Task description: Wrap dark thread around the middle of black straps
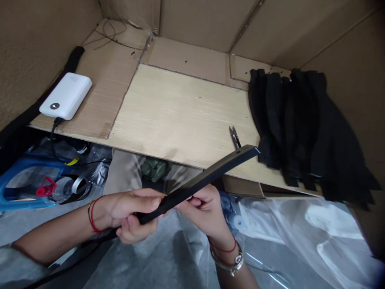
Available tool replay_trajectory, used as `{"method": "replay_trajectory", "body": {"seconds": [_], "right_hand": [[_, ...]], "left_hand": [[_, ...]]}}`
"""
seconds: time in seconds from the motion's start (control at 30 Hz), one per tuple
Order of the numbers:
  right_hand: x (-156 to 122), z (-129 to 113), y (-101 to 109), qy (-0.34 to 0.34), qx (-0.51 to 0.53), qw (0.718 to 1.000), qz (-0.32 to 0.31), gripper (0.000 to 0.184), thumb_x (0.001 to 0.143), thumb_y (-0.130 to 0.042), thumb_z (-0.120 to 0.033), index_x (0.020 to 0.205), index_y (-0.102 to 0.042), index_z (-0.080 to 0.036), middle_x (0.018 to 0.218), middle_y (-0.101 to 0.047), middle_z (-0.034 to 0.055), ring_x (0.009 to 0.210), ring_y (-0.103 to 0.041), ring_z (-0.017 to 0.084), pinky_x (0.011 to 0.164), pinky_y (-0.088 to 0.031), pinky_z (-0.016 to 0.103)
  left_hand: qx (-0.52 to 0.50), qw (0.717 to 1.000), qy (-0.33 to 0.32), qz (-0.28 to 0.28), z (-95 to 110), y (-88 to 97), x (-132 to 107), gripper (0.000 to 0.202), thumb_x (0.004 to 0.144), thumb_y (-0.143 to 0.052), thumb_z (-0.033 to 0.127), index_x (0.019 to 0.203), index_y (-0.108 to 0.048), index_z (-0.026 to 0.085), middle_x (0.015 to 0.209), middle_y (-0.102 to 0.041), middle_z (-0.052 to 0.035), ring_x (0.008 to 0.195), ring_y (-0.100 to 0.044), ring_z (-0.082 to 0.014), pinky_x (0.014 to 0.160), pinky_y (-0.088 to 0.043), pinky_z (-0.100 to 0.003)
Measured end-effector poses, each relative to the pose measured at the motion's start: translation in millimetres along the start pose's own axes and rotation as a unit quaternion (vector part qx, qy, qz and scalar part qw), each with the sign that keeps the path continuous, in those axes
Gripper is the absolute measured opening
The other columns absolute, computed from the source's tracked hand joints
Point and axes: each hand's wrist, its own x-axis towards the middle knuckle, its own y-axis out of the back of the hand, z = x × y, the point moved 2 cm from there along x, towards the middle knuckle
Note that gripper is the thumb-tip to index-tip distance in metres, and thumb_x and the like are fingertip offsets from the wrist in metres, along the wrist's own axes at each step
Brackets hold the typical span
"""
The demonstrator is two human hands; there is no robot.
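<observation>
While my left hand (129,206) clasps its lower end and my right hand (206,208) curls at its underside, hold unclear, one black strip (207,177) slants beside the table (177,114), seemingly light, fairly stiff, best taken by its long edges.

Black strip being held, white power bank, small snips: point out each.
Black strip (197,186), head view: middle of its length.
White power bank (68,94), head view: its top face.
Small snips (237,139), head view: middle of the part that shows.
</observation>
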Motion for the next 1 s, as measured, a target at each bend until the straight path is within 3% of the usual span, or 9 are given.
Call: {"method": "replay_trajectory", "body": {"seconds": [0.17, 0.33, 0.5, 0.63, 0.73, 0.83, 0.9, 1.0], "right_hand": [[-4, 8, -3, -0.011, -0.008, 1.000, 0.026, 0.035, 0.077, -0.075, -0.045, 0.056, -0.066, -0.019, 0.047, -0.045, -0.0042, 0.045, -0.031, 0.007, 0.042, -0.023, 0.024], [1, 10, -6, -0.021, 0.048, 0.999, -0.012, 0.036, 0.076, -0.074, -0.052, 0.063, -0.069, -0.019, 0.050, -0.044, -0.0046, 0.045, -0.031, 0.007, 0.041, -0.025, 0.022], [12, 7, -4, 0.022, 0.027, 0.998, -0.053, 0.031, 0.081, -0.073, -0.040, 0.060, -0.068, -0.018, 0.053, -0.054, -0.0023, 0.048, -0.043, 0.008, 0.046, -0.033, 0.023], [16, 3, -4, 0.039, -0.042, 0.993, -0.105, 0.032, 0.087, -0.066, -0.038, 0.064, -0.071, -0.016, 0.057, -0.057, -0.0015, 0.051, -0.047, 0.008, 0.050, -0.033, 0.024], [22, -1, -2, 0.056, -0.096, 0.980, -0.163, 0.037, 0.091, -0.060, -0.038, 0.065, -0.070, -0.014, 0.058, -0.056, -0.0016, 0.053, -0.048, 0.008, 0.053, -0.034, 0.023], [29, -6, 2, 0.084, -0.127, 0.962, -0.225, 0.036, 0.092, -0.061, -0.036, 0.065, -0.067, -0.014, 0.057, -0.054, -0.0028, 0.053, -0.045, 0.007, 0.053, -0.033, 0.023], [33, -9, 5, 0.083, -0.139, 0.952, -0.261, 0.036, 0.092, -0.062, -0.035, 0.064, -0.064, -0.013, 0.056, -0.052, -0.0037, 0.052, -0.042, 0.007, 0.051, -0.031, 0.022], [36, -18, 8, 0.062, -0.152, 0.939, -0.301, 0.037, 0.092, -0.062, -0.034, 0.061, -0.059, -0.013, 0.054, -0.045, -0.0057, 0.051, -0.036, 0.006, 0.049, -0.028, 0.022]], "left_hand": [[0.005, 1.000, 0.012, -0.014, 0, 2.2, 2, 0.041, 0.086, -0.056, 0.064, 0.084, -0.048, 0.023, 0.038, -0.026, 0.0126, 0.025, -0.012, -0.0057, 0.026, -0.019, -0.015], [0.014, 0.998, 0.033, -0.043, 1, 1.4, 3, 0.046, 0.087, -0.053, 0.064, 0.082, -0.056, 0.019, 0.038, -0.022, 0.0121, 0.025, -0.012, -0.0065, 0.025, -0.016, -0.019], [0.014, 0.993, 0.080, -0.089, 0, 1.8, 7, 0.046, 0.085, -0.057, 0.064, 0.082, -0.057, 0.019, 0.040, -0.022, 0.0116, 0.028, -0.010, -0.0065, 0.027, -0.012, -0.021], [0.144, 0.973, 0.153, -0.100, 2, -3.3, 7, 0.047, 0.089, -0.049, 0.065, 0.087, -0.056, 0.019, 0.044, -0.030, 0.0092, 0.032, -0.021, -0.0079, 0.032, -0.021, -0.021], [0.369, 0.916, 0.157, -0.021, 10, -9.3, 7, 0.039, 0.095, -0.044, 0.054, 0.084, -0.055, 0.019, 0.053, -0.044, 0.0043, 0.042, -0.040, -0.0097, 0.040, -0.033, -0.021], [0.570, 0.808, 0.126, 0.077, 18, -15.3, 6, 0.032, 0.095, -0.046, 0.040, 0.075, -0.055, 0.017, 0.061, -0.051, 0.0017, 0.054, -0.048, -0.0105, 0.050, -0.036, -0.022], [0.639, 0.752, 0.125, 0.104, 19, -17.9, 5, 0.033, 0.095, -0.047, 0.039, 0.071, -0.054, 0.017, 0.062, -0.050, 0.0015, 0.055, -0.047, -0.0105, 0.050, -0.033, -0.022], [0.698, 0.692, 0.124, 0.134, 16, -17.3, 2, 0.037, 0.096, -0.043, 0.041, 0.074, -0.057, 0.016, 0.062, -0.051, 0.0005, 0.053, -0.045, -0.0110, 0.049, -0.031, -0.024]]}}
